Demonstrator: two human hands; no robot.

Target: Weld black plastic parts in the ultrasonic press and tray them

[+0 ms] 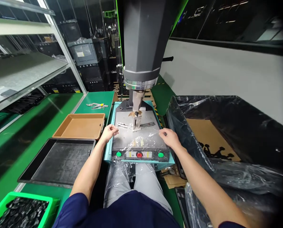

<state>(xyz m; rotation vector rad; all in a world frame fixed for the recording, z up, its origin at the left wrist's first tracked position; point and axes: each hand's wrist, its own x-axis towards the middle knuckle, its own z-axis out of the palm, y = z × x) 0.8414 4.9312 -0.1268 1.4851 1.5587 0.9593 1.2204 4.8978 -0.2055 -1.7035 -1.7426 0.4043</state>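
Head view only.

Hard to read: clear crinkled plastic film [141, 141] is see-through, so its edges mostly vanish against the grey metal base plate [122, 144]. Small pale bits sit under the film mid-plate, too small to identify. Top of the dark grey press column [143, 38] is cut off by the frame. The film's lower part drops over the front panel with green and red round buttons [139, 154] onto the lap, where it ends is unclear.

Film position: on the front half of the plate, between both hands, just before the metal press tip [136, 115]. Stretched span runs left-right across the plate, the slack end trails toward the person.

Left hand [110, 131]: fingers curled in at the plate's left edge, at the film's left end. Can't tell whether it actually grips.

Right hand [168, 136]: thumb and fingertips pinched on the film's right edge, film pulled up slightly there.

Around: brown shallow tray [80, 126] and black flat tray [58, 160] left of the plate, black-bag-lined bin [238, 126] to the right.
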